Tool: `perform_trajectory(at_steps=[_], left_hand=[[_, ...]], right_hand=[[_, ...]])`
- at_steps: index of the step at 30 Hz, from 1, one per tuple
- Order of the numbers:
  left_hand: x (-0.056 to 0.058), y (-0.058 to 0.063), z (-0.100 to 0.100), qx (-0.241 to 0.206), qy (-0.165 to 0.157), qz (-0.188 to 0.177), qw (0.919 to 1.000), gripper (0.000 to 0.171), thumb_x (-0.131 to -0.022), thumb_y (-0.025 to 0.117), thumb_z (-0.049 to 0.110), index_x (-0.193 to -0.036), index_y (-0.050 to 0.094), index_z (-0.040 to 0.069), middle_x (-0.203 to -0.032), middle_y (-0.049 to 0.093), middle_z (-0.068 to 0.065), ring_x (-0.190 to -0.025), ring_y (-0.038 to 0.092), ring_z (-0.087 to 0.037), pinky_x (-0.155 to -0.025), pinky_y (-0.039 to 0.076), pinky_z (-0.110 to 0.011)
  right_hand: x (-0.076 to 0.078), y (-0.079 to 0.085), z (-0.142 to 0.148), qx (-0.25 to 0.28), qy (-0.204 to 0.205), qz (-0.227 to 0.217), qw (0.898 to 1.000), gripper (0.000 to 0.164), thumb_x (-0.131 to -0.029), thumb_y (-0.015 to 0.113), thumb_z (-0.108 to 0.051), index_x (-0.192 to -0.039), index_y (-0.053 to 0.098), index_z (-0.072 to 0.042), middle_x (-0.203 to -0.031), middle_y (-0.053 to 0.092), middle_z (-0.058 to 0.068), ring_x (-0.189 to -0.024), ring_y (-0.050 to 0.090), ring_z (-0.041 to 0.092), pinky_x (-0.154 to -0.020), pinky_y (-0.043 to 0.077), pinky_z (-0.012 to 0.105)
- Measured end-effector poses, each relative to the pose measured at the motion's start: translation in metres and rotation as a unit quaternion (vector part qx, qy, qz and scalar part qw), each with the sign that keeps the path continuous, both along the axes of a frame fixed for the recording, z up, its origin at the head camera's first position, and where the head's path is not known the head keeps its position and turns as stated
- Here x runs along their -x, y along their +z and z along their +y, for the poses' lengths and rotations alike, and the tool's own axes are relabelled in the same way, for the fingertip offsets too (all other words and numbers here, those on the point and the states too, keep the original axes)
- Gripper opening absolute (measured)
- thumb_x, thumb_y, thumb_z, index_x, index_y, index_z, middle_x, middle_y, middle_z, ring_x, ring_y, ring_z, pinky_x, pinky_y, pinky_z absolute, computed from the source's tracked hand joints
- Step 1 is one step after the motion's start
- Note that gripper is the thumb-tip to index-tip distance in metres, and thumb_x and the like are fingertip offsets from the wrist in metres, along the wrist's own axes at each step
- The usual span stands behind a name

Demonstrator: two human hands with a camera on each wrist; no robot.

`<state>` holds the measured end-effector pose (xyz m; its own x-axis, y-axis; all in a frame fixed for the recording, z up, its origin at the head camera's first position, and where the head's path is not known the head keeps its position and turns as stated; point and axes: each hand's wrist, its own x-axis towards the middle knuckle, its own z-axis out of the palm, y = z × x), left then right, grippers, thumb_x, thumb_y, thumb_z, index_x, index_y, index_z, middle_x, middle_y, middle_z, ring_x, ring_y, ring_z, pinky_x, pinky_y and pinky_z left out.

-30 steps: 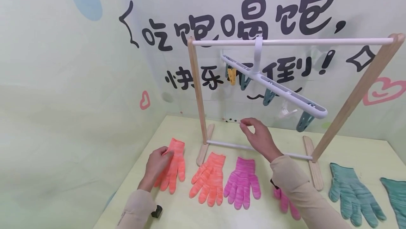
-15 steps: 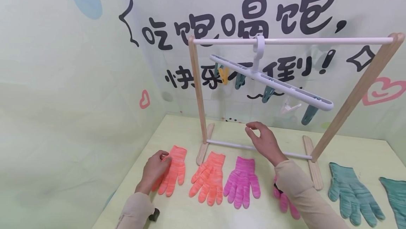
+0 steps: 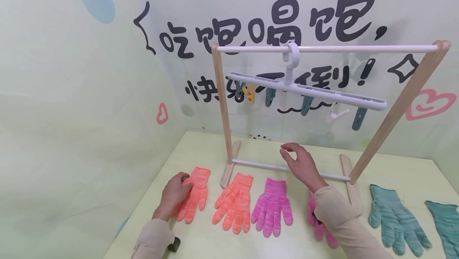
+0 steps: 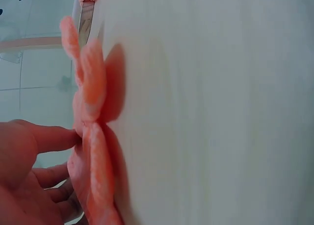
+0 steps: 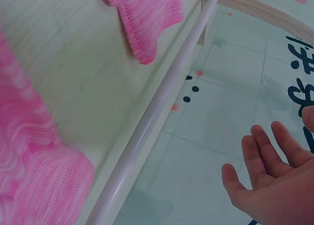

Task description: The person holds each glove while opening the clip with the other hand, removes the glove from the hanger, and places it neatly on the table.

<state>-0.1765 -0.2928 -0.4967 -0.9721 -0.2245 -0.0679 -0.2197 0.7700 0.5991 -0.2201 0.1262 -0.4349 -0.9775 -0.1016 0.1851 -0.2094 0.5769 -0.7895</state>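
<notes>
At the left, my left hand [image 3: 175, 192] pinches the side of an orange knitted glove [image 3: 197, 194]. In the left wrist view the thumb presses one side of this glove [image 4: 98, 171], with the other fingers behind it. My right hand [image 3: 302, 164] hovers behind the row of gloves, above the rack's lower bar [image 3: 259, 164], fingers loosely bent around nothing. A second orange glove [image 3: 234, 203] and a magenta glove [image 3: 273, 205] lie flat on the table. Another magenta glove [image 3: 320, 231] is partly hidden by my right sleeve.
A wood-sided rack [image 3: 398, 111] carries a pale hanger [image 3: 312, 90] on its top bar [image 3: 365, 48]. Several dark teal clips, a yellow clip [image 3: 249, 93] and a white clip [image 3: 337, 114] hang from it. Two green gloves lie at right, one [image 3: 398, 219] nearer the rack.
The hanger has swung round, its left end nearer the left post. My left hand has lowered the orange glove slightly toward me. My right hand has drifted a little right and down.
</notes>
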Motion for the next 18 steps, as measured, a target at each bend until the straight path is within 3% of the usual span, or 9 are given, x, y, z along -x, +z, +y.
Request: perform_trajectory(at_steps=[4,11,18], left_hand=[[0.003,-0.003,0.003,0.026,-0.005,-0.008,0.9996,0.043,-0.099,0.067,0.016,-0.136,0.059,-0.003,-0.127,0.066,-0.023,-0.109,0.067,-0.036,-0.096,0.056,-0.053],[0.004,-0.002,0.008,0.063,-0.011,-0.007,0.9980,0.041,-0.098,0.068,0.016,-0.133,0.061,-0.005,-0.121,0.063,-0.023,-0.098,0.066,-0.031,-0.090,0.058,-0.050],[-0.003,0.008,0.017,0.108,-0.037,0.022,0.9932,0.046,-0.099,0.064,0.021,-0.136,0.058,-0.007,-0.128,0.062,-0.026,-0.116,0.062,-0.042,-0.094,0.055,-0.059]], right_hand=[[-0.003,-0.002,0.004,0.002,-0.002,-0.001,1.000,0.041,-0.107,0.059,-0.031,-0.136,0.063,-0.003,-0.141,0.063,0.020,-0.133,0.056,0.040,-0.114,0.041,0.060],[-0.009,-0.005,0.011,-0.009,-0.011,-0.021,1.000,0.046,-0.106,0.059,-0.034,-0.139,0.061,-0.003,-0.143,0.061,0.021,-0.136,0.054,0.042,-0.116,0.040,0.060],[-0.014,-0.006,0.017,-0.036,-0.009,-0.027,0.999,0.055,-0.105,0.059,-0.041,-0.143,0.057,-0.002,-0.147,0.056,0.025,-0.140,0.050,0.044,-0.117,0.038,0.062]])
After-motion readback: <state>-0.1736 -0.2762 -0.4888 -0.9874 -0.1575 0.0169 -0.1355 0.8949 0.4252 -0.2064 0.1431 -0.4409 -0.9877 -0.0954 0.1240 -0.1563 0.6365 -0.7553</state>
